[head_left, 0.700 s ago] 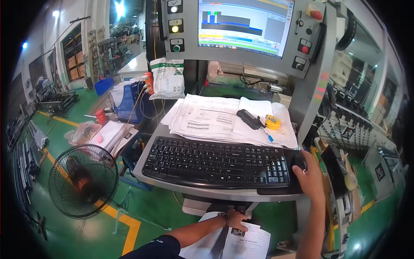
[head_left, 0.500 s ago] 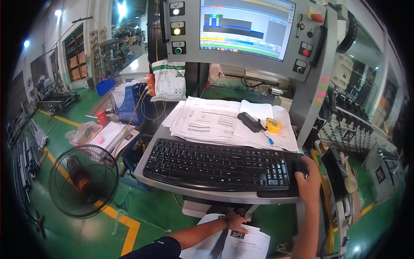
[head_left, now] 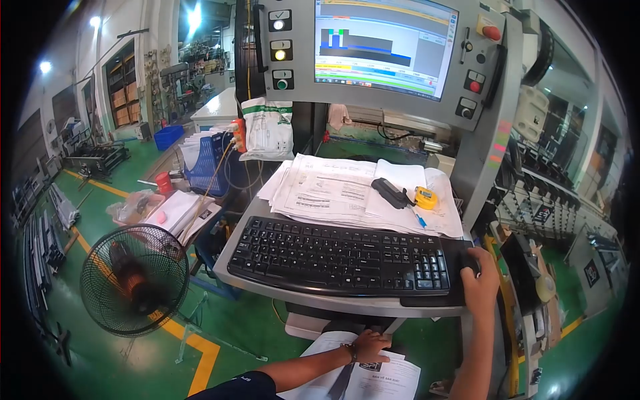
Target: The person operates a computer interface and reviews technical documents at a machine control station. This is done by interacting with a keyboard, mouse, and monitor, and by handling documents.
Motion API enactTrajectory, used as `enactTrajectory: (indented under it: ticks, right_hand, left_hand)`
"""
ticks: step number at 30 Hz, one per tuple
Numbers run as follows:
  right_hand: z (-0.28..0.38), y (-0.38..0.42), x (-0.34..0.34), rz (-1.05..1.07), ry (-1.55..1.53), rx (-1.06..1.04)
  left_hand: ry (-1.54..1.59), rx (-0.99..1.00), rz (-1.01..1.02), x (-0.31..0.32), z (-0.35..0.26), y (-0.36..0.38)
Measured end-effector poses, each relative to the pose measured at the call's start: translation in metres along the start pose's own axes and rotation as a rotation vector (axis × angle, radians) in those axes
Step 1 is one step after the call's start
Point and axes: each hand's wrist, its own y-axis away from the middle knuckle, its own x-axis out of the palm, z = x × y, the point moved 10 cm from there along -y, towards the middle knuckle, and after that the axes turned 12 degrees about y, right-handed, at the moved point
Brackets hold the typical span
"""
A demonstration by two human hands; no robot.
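My right hand [head_left: 481, 279] is closed over a black mouse [head_left: 469, 262] on a dark pad at the right end of the shelf. A black keyboard [head_left: 340, 260] lies just left of it. Below the shelf, my left hand [head_left: 371, 348] rests on printed papers [head_left: 383, 381] near my lap, its fingers reaching across the top of the sheets. Above the keyboard are spread drawings [head_left: 327, 190], with a black object [head_left: 391, 193], a yellow tape measure [head_left: 425, 197] and a blue pen [head_left: 419, 218] on them. A lit screen [head_left: 383, 50] shows a coloured profile.
A control panel with buttons [head_left: 281, 50] frames the screen. To the left stand a round fan [head_left: 135, 280], a blue file rack [head_left: 208, 167] and a white bag [head_left: 267, 130]. Metal bars lie at far left; a rack of tools [head_left: 540, 207] is at right.
The whole view has shifted slightly, so the panel and shelf appear a little lower and further right. My left hand's fingers have moved slightly on the papers. My right hand stays on the mouse.
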Motion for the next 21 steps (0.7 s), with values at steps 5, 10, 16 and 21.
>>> enactTrajectory:
  ticks: [5, 10, 16, 21]
  right_hand:
    - [-0.001, 0.001, -0.002, -0.022, 0.017, -0.027]
    - [-0.003, -0.001, 0.000, -0.014, -0.007, -0.015]
    - [-0.002, 0.000, -0.002, 0.003, -0.019, 0.037]
    - [-0.003, 0.000, 0.000, -0.005, -0.019, 0.014]
  left_hand:
    - [-0.024, 0.009, 0.008, 0.018, 0.006, 0.009]
    - [0.097, 0.068, -0.092, -0.021, -0.023, 0.028]
    - [0.295, 0.200, -0.239, -0.128, -0.100, 0.077]
    - [0.280, 0.410, -0.624, -0.290, -0.180, 0.151]
